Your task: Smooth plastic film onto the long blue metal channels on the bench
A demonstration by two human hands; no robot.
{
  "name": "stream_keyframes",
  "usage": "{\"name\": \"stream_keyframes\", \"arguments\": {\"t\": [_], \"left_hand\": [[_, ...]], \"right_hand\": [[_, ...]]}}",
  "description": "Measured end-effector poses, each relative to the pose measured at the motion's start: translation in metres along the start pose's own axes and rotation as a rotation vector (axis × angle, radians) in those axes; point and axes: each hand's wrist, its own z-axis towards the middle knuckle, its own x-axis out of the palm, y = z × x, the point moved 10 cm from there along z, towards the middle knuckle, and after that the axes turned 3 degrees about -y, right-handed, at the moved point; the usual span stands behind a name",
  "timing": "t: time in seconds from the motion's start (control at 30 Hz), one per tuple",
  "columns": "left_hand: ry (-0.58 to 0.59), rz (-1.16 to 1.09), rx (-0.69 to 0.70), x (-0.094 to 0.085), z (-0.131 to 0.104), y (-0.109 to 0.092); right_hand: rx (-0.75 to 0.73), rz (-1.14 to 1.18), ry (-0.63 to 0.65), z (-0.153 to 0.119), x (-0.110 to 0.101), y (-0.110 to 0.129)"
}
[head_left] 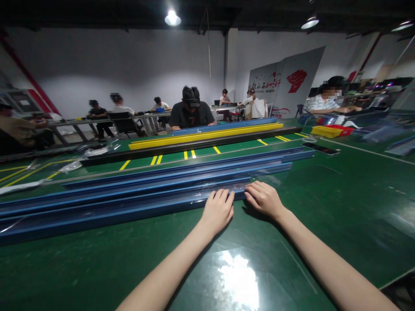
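Observation:
The nearest blue channel strip [123, 208] lies lengthwise on the green table, running from the left edge to the middle. My left hand [219, 208] rests on its near side close to the right end, fingers bent over the edge and pressed together. At the very end of the same strip is my right hand [263, 198], its fingers curled against the tip. Shiny clear film shows inside the strip between and left of my hands. Just behind lie a second blue strip [145, 186] and a third one, roughly parallel.
Farther back on the green table [324, 216] are a black strip [194, 144], a yellow strip [207, 136] and a phone [320, 148]. A yellow tray [329, 131] stands at the right. Across the table sits a person in black [191, 112]; several others sit behind.

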Motion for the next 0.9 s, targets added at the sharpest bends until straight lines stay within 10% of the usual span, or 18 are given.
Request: {"name": "stream_keyframes", "arguments": {"t": [0.47, 0.9], "left_hand": [[-0.061, 0.087, -0.296, -0.002, -0.017, 0.034], [-0.088, 0.013, -0.067, 0.003, -0.011, 0.01]], "right_hand": [[0.175, -0.12, -0.036, -0.007, -0.011, -0.029], [0.101, -0.036, 0.002, 0.002, -0.008, 0.001]]}}
